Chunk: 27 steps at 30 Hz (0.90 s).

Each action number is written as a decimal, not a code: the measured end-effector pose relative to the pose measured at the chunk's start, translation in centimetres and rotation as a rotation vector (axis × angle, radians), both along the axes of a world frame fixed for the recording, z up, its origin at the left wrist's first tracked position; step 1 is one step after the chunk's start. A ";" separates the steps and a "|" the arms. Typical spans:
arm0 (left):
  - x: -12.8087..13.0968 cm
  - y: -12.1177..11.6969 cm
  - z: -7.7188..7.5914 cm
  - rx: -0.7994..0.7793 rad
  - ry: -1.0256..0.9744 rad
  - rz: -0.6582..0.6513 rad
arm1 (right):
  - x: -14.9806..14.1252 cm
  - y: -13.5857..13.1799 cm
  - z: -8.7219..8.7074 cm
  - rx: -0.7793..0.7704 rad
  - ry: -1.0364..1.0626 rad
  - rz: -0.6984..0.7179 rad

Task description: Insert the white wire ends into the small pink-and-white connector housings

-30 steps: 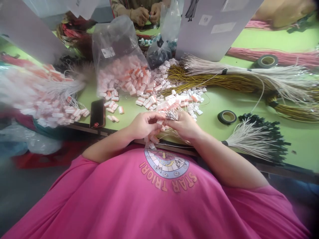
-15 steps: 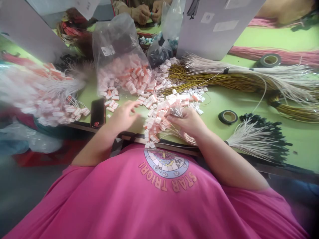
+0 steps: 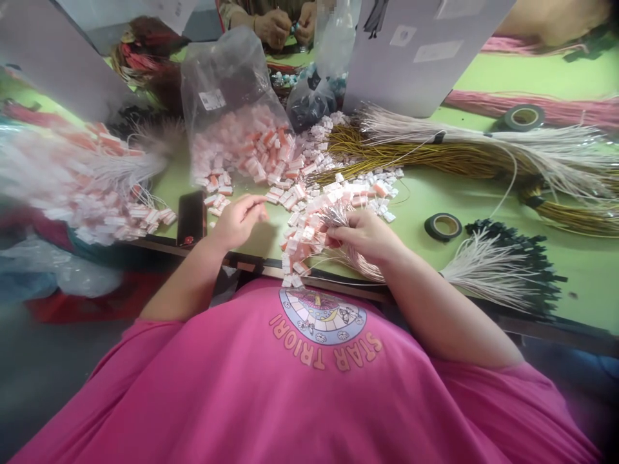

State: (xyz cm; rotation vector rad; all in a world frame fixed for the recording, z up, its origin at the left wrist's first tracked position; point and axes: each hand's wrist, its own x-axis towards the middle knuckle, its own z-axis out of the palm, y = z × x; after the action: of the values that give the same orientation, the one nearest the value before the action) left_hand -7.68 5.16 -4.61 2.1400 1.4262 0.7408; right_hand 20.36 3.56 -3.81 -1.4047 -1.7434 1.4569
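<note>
Left hand [image 3: 244, 222]: drawn away leftward since a second ago, when it met the right hand [image 3: 371, 237] at a wire bundle [image 3: 337, 216]; its fingers are loosely bent beside loose connectors [image 3: 289, 196], and whether they pinch anything small cannot be told.
Connector-tipped wires [image 3: 120, 169]: heaped at far left, blurred toward the edge.
Smartphone [image 3: 190, 219]: dark, lying near the front edge of the green counter [image 3: 411, 200], just left of the left hand.
Clear plastic bag [image 3: 225, 74]: labeled, with orange-and-white connectors inside and spilled before it.
Co-worker's hands [image 3: 274, 29]: beyond the bag, fingers close together over something too small to identify.
Right hand: wrapped around the wire bundle, silvery wire ends showing, just beside piled connectors that reach the counter's edge.
Black tape roll [image 3: 443, 227]: flat, right of the right hand.
White wires [image 3: 483, 145]: stretched above yellow wires [image 3: 464, 164] toward the right edge.
Black connectors [image 3: 532, 264]: fanned on white leads, near the front edge.
</note>
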 end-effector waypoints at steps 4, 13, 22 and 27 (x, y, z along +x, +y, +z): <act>4.7 -2.2 2.3 -0.253 -0.386 -0.118 | -0.4 -0.3 0.1 0.008 0.015 0.042; 7.5 -1.6 0.9 -0.807 -0.598 -0.108 | -0.6 -0.7 0.3 0.058 0.105 -0.045; 7.4 -1.6 -0.1 -0.824 -0.679 -0.102 | -0.9 -0.9 -0.1 0.025 0.068 -0.010; 7.3 -1.6 -0.5 -0.831 -0.739 -0.097 | -1.1 -1.1 -0.5 0.062 0.092 -0.067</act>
State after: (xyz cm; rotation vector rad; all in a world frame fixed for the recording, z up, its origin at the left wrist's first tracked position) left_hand -0.43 3.59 -5.15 1.1121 0.9582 0.6388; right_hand 19.29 2.49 -4.28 -1.3297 -1.6549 1.3984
